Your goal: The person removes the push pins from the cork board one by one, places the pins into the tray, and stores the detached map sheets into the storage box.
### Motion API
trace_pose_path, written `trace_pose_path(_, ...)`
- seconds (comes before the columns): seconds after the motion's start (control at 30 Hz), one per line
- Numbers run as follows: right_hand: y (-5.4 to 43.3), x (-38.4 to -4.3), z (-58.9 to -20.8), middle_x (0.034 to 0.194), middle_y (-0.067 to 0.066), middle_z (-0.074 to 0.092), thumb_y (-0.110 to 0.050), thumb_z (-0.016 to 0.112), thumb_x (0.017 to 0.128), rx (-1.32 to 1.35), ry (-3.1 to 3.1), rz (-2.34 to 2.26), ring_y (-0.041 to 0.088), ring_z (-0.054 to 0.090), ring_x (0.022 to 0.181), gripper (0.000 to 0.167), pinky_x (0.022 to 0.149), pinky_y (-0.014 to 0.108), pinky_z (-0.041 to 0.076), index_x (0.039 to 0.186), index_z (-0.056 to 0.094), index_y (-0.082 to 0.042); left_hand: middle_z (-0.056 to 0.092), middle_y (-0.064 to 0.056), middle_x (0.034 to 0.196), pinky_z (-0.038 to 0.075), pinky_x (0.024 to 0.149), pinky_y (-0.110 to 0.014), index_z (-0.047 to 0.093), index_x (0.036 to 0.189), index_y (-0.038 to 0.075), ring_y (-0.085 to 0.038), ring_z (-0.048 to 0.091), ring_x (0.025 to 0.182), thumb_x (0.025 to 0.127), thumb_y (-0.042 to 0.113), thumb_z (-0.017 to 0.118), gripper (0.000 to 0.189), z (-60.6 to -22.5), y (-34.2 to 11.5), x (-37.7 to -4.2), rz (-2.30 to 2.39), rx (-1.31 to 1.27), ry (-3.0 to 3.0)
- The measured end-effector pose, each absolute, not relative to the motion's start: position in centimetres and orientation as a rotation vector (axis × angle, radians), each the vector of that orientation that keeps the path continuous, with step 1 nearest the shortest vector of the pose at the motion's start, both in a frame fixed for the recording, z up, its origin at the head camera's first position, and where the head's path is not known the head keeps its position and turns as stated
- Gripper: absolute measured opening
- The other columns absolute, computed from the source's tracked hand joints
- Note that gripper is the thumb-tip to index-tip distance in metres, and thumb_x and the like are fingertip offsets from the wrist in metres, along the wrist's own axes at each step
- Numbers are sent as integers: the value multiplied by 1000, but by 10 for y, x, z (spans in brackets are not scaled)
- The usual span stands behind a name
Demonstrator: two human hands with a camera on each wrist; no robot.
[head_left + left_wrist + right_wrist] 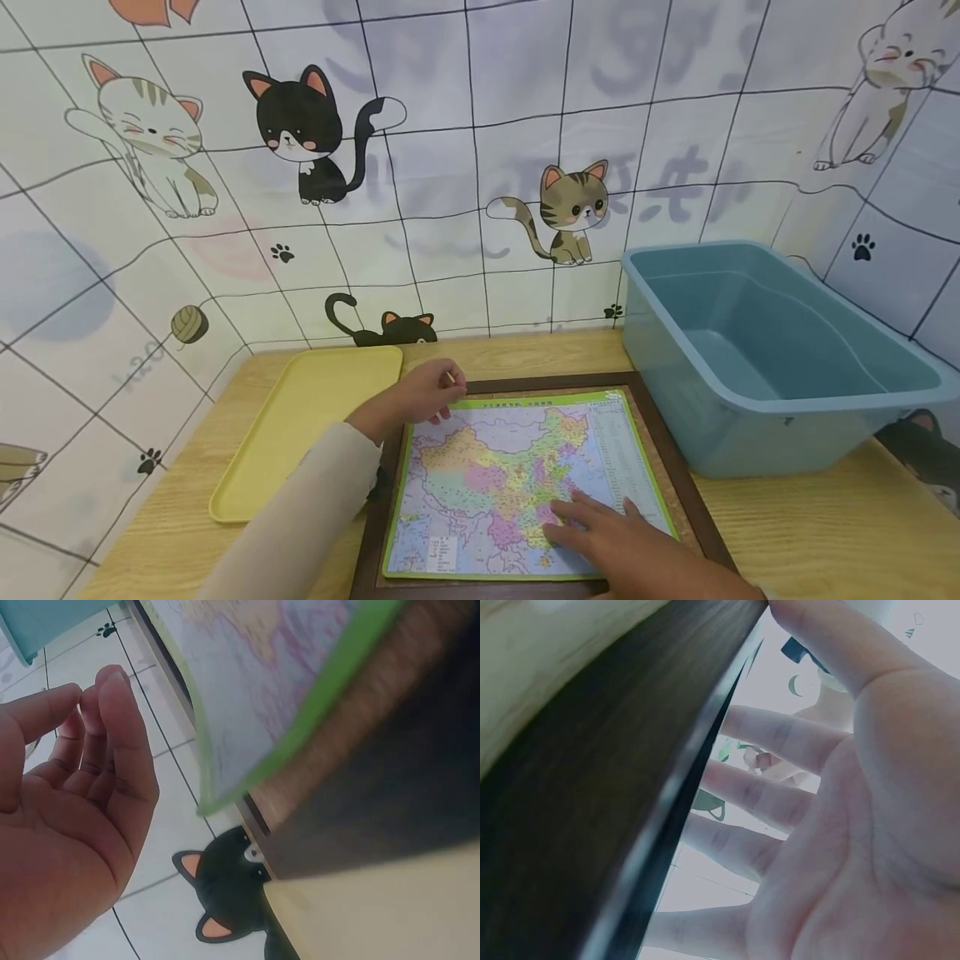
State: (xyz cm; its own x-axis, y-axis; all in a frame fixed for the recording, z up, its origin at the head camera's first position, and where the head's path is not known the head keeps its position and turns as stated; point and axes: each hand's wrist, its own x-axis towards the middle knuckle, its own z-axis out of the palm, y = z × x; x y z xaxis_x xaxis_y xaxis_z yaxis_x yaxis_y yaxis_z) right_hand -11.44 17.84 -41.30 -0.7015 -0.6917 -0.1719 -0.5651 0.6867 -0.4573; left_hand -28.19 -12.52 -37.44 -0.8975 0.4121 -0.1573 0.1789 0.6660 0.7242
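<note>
**Head camera high, wrist cameras near the map** (510, 475)

The head camera looks forward and down from the map's near side, toward the wall (457, 192). The left wrist camera, near the map's far left corner (232, 761), also faces the wall, sharing that corner and the tub (765, 442). The right wrist camera looks across the right fingers (731, 844), close beside a dark edge (630, 742).

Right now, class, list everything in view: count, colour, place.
map: one, multicoloured, green border, on the board
board: one, cork with brown frame, on the table
tray: one, yellow, left of the board
tub: one, blue, right of the board
table: one, pale wood, underneath
wall covering: one, white with printed cats, behind
left sleeve: one, beige, on left arm
left hand: one, bare, by the map's far left corner
right hand: one, bare, over the map's near right part
</note>
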Motion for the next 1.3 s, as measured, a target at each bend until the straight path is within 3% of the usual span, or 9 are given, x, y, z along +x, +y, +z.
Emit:
trace_pose_path(0.4, 177, -111, -408, 155, 11, 44, -65, 76, 75, -1001, 2584, -532, 49, 37, 141, 88, 89, 80, 38, 146, 51, -21, 62, -15, 101, 54, 61, -32, 56, 105, 9, -23, 64, 72, 103, 18, 56, 9, -375, -157, -282, 1106, 428, 2567)
trace_pose_path(0.93, 176, -110, -410, 155, 10, 43, -67, 73, 75, -1026, 2589, -525, 50, 37, 141, 89, 88, 80, 38, 147, 50, -19, 61, -15, 103, 55, 62, -33, 54, 105, 4, -21, 62, 72, 103, 15, 56, 11, -377, -204, -276, 1067, 386, 2595)
trace_pose_path(1.3, 181, -112, -415, 156, 10, 42, -69, 69, 76, -1029, 2582, -533, 49, 36, 142, 89, 88, 81, 37, 149, 48, -21, 62, -13, 96, 54, 61, -31, 57, 105, 3, -20, 63, 72, 102, 15, 55, 12, -384, -227, -272, 972, 273, 2588)
